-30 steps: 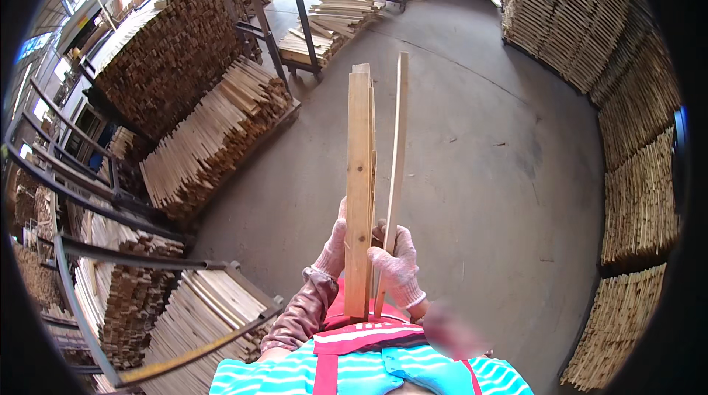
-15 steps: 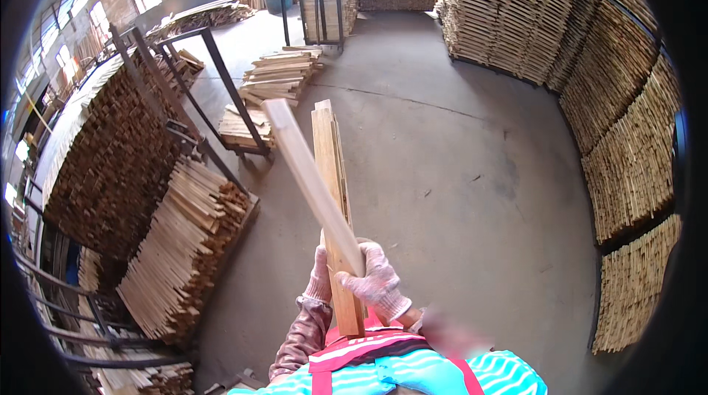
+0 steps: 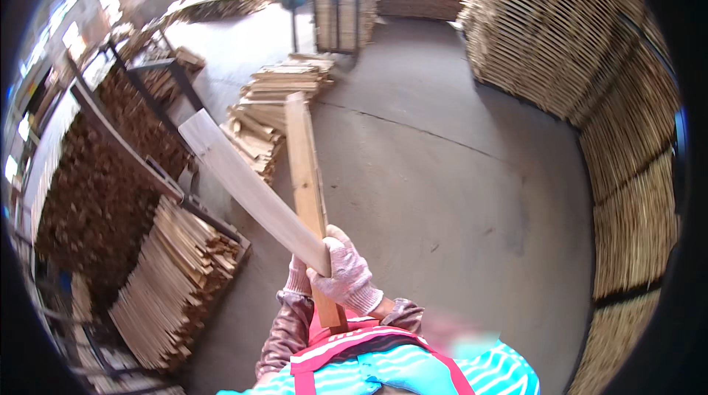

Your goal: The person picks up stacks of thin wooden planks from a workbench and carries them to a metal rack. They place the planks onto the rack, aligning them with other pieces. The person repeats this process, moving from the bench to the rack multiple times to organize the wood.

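Both of my hands wear pinkish work gloves and are closed on wood in front of my apron. My right hand [image 3: 348, 271] grips the near end of a pale, smooth wooden board [image 3: 247, 187], which slants away to the far left. Beneath it, a browner wooden board [image 3: 303, 159] points almost straight ahead, its near end by my apron; whether it is one piece or several pressed together is hard to tell. My left hand [image 3: 298, 278] is wrapped round this browner board from the left, its fingers mostly hidden. The two boards cross just above my hands.
Left of me stands a low stack of boards [image 3: 166, 284] on a pallet, next to a dark metal frame [image 3: 158, 181]. Further ahead lies a pile of loose boards [image 3: 287, 78]. Tall stacked slats [image 3: 634, 181] line the right side. Grey concrete floor [image 3: 442, 174] lies between.
The pale board has swung left, now slanting more sharply away from the browner one. My hands have shifted slightly left, and the whole view has turned a little.
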Available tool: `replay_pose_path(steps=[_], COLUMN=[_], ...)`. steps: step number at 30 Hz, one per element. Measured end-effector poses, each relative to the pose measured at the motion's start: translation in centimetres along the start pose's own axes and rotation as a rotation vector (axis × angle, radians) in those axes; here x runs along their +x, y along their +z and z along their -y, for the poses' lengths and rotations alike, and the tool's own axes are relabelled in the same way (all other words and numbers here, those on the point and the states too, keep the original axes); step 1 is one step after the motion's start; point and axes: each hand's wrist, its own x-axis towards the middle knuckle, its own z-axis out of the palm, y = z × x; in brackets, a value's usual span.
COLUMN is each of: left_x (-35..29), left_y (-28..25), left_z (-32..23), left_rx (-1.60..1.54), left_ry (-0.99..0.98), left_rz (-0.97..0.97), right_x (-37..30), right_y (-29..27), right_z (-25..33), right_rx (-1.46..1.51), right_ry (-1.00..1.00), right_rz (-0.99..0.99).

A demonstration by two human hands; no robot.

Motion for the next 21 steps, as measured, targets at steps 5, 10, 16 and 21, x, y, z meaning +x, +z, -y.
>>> replay_pose_path(steps=[5, 10, 16, 21], left_x=[10.0, 22.7, 36.7, 44.4], left_y=[2.4, 3.4, 2.1, -1.3], left_z=[-2.8, -7.7, -14.9, -20.6], left_rx=[0.078, -0.002, -0.064, -0.025], left_ry=[0.074, 0.106, 0.195, 0.21], left_rz=[-0.072, -0.088, -0.07, -0.214], right_x=[8.9, 20.3, 34.4, 45.2], right_y=[3.6, 8.4, 14.7, 21.0], right_z=[-6.1, -10.6, -13.7, -15.6], right_rx=[0.002, 0.017, 0.051, 0.162], right_ry=[-0.037, 0.038, 0.351, 0.52], right_rz=[0.003, 0.031, 0.242, 0.371])
